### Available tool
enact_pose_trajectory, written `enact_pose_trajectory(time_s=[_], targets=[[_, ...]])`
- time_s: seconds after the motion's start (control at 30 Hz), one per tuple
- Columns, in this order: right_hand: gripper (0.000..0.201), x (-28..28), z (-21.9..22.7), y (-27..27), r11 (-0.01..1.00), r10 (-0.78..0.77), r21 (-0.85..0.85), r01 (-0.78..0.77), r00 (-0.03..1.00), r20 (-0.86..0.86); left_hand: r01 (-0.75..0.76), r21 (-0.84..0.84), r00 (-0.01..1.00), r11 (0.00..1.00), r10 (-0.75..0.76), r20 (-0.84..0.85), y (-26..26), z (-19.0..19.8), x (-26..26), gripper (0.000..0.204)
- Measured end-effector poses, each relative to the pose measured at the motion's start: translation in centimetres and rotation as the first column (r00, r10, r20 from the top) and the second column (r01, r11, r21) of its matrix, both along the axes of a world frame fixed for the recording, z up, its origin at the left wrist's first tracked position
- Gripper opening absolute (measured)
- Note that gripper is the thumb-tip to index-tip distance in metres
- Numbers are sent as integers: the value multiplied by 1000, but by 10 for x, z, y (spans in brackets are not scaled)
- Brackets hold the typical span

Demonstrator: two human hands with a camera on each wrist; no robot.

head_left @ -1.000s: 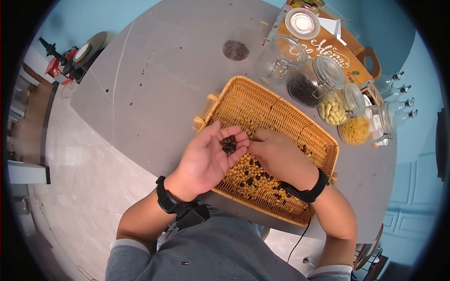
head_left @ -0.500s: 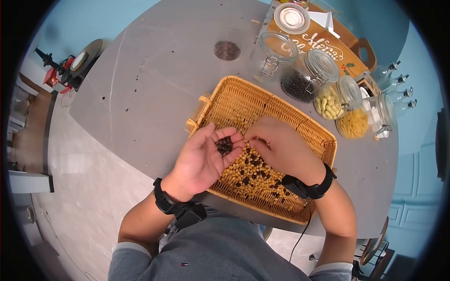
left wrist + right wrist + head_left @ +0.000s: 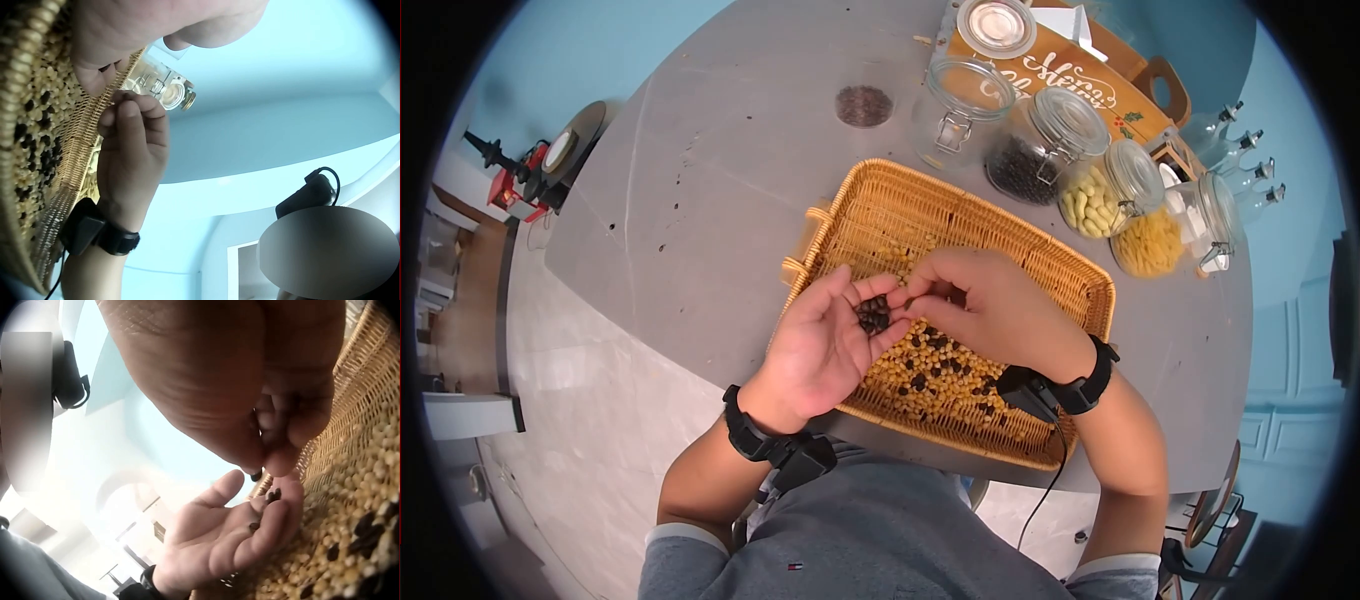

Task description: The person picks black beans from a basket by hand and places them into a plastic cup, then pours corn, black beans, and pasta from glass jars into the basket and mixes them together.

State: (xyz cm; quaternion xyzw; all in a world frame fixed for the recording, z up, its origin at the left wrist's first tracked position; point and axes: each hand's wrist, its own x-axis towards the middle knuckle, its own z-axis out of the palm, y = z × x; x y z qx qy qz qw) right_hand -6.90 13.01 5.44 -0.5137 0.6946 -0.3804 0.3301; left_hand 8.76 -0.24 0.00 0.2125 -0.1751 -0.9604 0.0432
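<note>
In the head view my left hand (image 3: 815, 345) lies palm up over the near left side of a wicker basket (image 3: 990, 225). It carries a small heap of dark beans (image 3: 872, 314) in its hollow, fingers loosely bent. My right hand (image 3: 990, 305) is beside it, fingertips right at the left hand's fingers. Between its thumb and fingers it pinches a dark bean (image 3: 255, 476), seen in the right wrist view just above the left palm. Below both hands, yellow kernels (image 3: 325, 528) mixed with more dark beans (image 3: 369, 537) cover the basket's bottom.
Past the basket stand an open clear jar (image 3: 960, 130), a jar of dark beans (image 3: 1022, 170), a jar of pale pods (image 3: 1090, 205) and a pasta jar (image 3: 1148, 245). Behind them are a wooden crate (image 3: 1090, 85) and glass bottles (image 3: 1225, 150). A small clear cup (image 3: 863, 105) holds dark bits.
My right hand has come up from the kernels to the left hand's fingers, its thumb and fingertips now meeting above the palm. The head view has shifted slightly; the left hand stays palm up.
</note>
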Motion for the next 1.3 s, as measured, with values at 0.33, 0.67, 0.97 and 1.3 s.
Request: enact_pose_trajectory(time_s=[0.33,0.67,0.97,1.3], targets=[[6,2,-36,23,984,175,81,-156,851,-496,29,-17,999,999,-30,-24,-1,-5,2,52],[9,-7,-21,19,996,82,-3,-90,920,-383,15,-8,999,1000,-16,-31,-1,-5,3,52],[12,7,-2,8,992,13,-125,-36,983,-181,41,9,999,999,-41,3,2,9,-1,46],[11,24,-43,17,982,157,-13,-190,845,-512,-9,-2,1000,1000,8,-29,-2,-6,2,51]])
